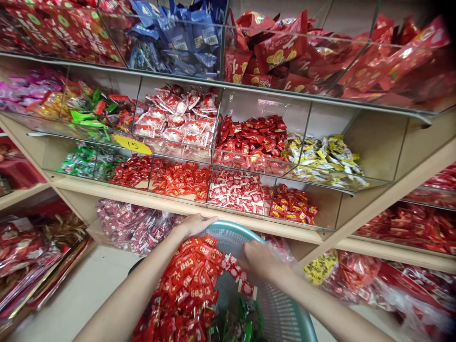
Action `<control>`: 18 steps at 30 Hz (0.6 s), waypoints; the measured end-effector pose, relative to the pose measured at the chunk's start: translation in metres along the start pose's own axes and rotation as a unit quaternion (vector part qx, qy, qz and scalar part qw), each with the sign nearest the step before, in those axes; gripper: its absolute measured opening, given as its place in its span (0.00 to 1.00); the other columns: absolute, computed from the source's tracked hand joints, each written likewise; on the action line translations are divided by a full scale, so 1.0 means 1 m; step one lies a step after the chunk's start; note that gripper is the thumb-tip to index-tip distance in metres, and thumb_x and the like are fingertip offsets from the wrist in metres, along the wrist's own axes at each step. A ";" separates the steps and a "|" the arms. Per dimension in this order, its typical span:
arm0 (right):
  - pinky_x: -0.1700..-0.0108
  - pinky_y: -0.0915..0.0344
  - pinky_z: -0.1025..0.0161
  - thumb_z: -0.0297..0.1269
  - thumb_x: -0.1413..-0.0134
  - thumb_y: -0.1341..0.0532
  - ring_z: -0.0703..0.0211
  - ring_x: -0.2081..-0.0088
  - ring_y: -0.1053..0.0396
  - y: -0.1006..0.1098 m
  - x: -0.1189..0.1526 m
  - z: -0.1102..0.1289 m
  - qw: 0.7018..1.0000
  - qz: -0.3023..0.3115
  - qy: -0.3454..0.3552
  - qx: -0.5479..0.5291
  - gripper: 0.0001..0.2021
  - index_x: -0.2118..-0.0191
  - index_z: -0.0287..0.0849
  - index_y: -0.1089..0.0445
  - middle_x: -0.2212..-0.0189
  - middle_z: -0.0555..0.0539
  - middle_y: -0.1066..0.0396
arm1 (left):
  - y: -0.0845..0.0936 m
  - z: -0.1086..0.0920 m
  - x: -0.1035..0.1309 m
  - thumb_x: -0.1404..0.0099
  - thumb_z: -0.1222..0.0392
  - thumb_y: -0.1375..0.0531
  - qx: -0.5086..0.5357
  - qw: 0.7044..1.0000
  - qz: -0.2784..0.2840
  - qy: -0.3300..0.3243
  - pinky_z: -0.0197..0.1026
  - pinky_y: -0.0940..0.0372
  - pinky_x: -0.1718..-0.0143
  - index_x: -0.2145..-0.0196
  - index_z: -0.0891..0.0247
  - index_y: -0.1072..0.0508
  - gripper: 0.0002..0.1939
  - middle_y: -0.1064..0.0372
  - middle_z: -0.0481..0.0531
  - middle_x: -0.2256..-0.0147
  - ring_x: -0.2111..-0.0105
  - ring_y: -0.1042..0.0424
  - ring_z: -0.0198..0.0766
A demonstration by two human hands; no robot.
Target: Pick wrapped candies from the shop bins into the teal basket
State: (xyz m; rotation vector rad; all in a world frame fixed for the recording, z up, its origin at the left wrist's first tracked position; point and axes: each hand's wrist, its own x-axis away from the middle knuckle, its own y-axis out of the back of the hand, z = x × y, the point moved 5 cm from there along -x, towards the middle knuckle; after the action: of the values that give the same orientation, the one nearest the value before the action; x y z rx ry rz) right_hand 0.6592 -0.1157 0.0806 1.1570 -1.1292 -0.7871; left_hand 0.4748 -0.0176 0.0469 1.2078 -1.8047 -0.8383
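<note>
A round teal plastic basket stands before the shelves, holding many red wrapped candies, some red-and-white ones and dark green ones at the bottom. My left hand is at the basket's far rim, fingers pressed together on the edge. Inside the right part of the basket, my right hand is curled just beside the red-and-white candies; its fingertips are blurred, and whatever they hold is hidden.
Clear shelf bins hold red candies, red-and-white candies and yellow-and-white candies. A yellow tag reads 15. A wooden shelf edge runs behind the basket. Bagged candies lie below it.
</note>
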 end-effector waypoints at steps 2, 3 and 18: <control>0.65 0.39 0.63 0.45 0.48 0.46 0.53 0.63 0.31 0.034 -0.007 -0.008 0.998 -0.056 0.006 -0.005 0.15 0.64 0.39 0.30 0.65 0.40 0.29 | 0.000 0.000 0.000 0.48 0.29 0.57 -0.001 1.000 -0.005 0.000 0.40 0.40 0.63 0.63 0.59 0.24 0.37 0.26 0.56 0.64 0.62 0.29 0.49; 0.66 0.40 0.64 0.45 0.47 0.47 0.54 0.64 0.31 0.050 -0.012 -0.013 0.996 -0.085 0.012 -0.008 0.15 0.64 0.40 0.31 0.66 0.41 0.29 | 0.000 0.001 0.000 0.49 0.29 0.57 -0.002 1.000 -0.006 0.001 0.40 0.40 0.63 0.63 0.59 0.24 0.37 0.26 0.57 0.64 0.62 0.29 0.49; 0.61 0.44 0.69 0.24 0.56 0.44 0.60 0.59 0.36 0.081 -0.085 -0.062 0.994 -0.102 0.040 0.015 0.11 0.63 0.38 0.31 0.60 0.43 0.32 | -0.002 0.004 -0.002 0.48 0.30 0.59 -0.015 1.000 0.007 -0.005 0.40 0.40 0.65 0.69 0.61 0.23 0.36 0.26 0.57 0.67 0.65 0.28 0.50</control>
State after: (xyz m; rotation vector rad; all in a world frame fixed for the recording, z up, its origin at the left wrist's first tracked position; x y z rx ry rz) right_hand 0.6893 0.0014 0.1349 1.3321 -0.9703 -0.8738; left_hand 0.4723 -0.0156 0.0425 1.1726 -1.8016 -0.8615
